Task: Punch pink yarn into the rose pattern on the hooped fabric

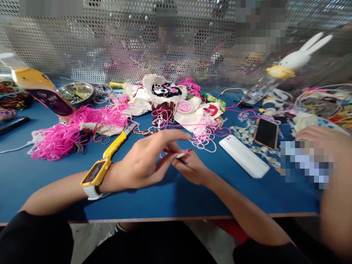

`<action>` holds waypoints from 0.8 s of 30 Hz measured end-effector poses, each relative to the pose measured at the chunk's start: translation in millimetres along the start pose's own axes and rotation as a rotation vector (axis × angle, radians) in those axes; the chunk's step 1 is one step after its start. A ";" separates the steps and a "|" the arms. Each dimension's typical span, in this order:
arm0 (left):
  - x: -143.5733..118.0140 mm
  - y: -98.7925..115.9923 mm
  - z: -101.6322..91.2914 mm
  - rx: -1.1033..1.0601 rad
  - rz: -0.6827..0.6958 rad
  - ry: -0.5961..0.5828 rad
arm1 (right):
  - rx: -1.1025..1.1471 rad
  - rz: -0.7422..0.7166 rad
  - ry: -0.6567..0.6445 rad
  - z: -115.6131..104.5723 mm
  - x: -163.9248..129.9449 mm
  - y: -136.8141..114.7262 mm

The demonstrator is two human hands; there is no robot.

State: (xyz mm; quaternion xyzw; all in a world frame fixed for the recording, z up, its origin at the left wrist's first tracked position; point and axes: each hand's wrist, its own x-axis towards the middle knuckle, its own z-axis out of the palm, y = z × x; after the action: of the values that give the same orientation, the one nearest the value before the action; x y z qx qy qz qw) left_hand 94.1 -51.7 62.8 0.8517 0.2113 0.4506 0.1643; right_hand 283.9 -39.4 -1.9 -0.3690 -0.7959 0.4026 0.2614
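Note:
My left hand (148,157), with a yellow watch (96,173) on its wrist, hovers over the blue table (170,198) with its fingers spread, and its fingertips meet my right hand (191,167). My right hand pinches a small thin pink piece at the point where the two hands touch; what the piece is I cannot tell. A pink thread (198,141) runs from near the hands to a heap of embroidered cream cloth patches (176,101) further back.
A tangle of pink yarn (74,128) and a yellow-handled cutter (117,143) lie at the left. A white case (244,156) and a phone (266,132) lie at the right, near another person's arm (334,176). A bottle (38,90), a metal bowl (77,92) and a rabbit-topped bottle (277,73) stand before a perforated screen.

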 end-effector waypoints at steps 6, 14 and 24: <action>2.9 2.9 -2.9 -0.116 -0.041 -0.083 | -0.082 -0.027 -0.002 -1.6 1.1 -1.2; 5.4 0.6 -5.4 -0.217 -0.093 -0.159 | -0.145 -0.077 -0.056 -2.1 -0.4 -0.5; 5.6 0.1 -8.3 -0.152 -0.109 -0.203 | -0.183 -0.104 -0.060 -1.9 1.2 -4.6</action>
State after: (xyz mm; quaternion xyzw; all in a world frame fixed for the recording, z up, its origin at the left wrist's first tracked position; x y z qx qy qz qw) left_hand 90.0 -48.3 71.2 0.8651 0.2049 0.3674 0.2732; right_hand 282.8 -39.6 3.1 -0.3373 -0.8548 0.3252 0.2231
